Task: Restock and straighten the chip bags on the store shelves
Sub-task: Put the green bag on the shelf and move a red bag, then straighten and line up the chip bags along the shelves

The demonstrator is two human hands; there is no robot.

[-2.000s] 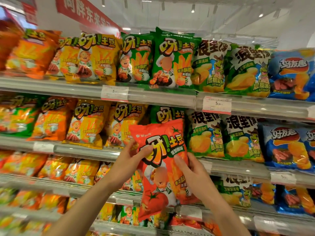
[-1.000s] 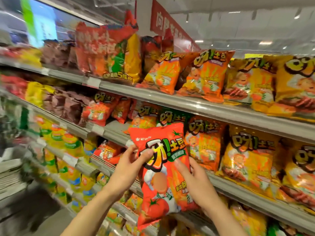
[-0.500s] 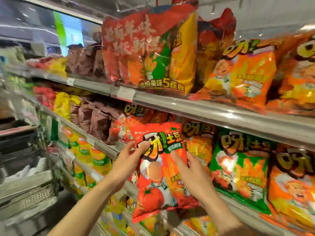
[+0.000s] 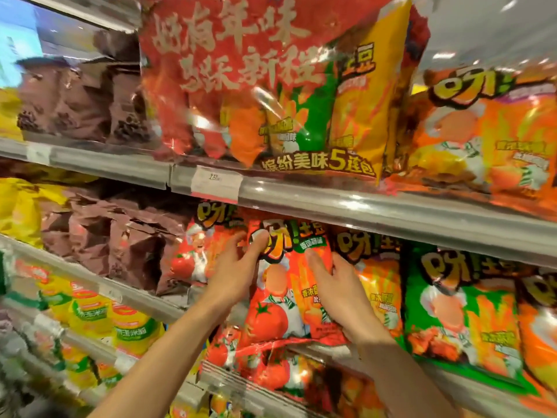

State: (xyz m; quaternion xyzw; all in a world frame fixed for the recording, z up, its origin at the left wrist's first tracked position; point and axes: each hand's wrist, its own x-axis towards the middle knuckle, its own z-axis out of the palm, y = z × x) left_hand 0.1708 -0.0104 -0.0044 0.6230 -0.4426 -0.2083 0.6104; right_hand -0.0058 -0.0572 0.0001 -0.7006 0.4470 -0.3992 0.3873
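Observation:
A red tomato-flavour chip bag (image 4: 280,303) stands upright at the front of the second shelf (image 4: 391,215), its top tucked under the shelf rail. My left hand (image 4: 238,267) grips its upper left edge, thumb on the front. My right hand (image 4: 337,285) clasps its right side, fingers spread over the front. Another red tomato bag (image 4: 193,254) stands just left of it. An orange bag (image 4: 376,285) and a green bag (image 4: 458,306) stand to its right.
A big red five-pack bundle (image 4: 271,86) and an orange bag (image 4: 494,137) overhang the top shelf with its price tag (image 4: 215,184). Brown bags (image 4: 120,236) fill the left. Yellow packs (image 4: 99,318) and more red bags (image 4: 265,369) sit on lower shelves.
I have walked left along the aisle with the red bag in both hands and moved close. The bag has risen and gone in among the bags on the second shelf.

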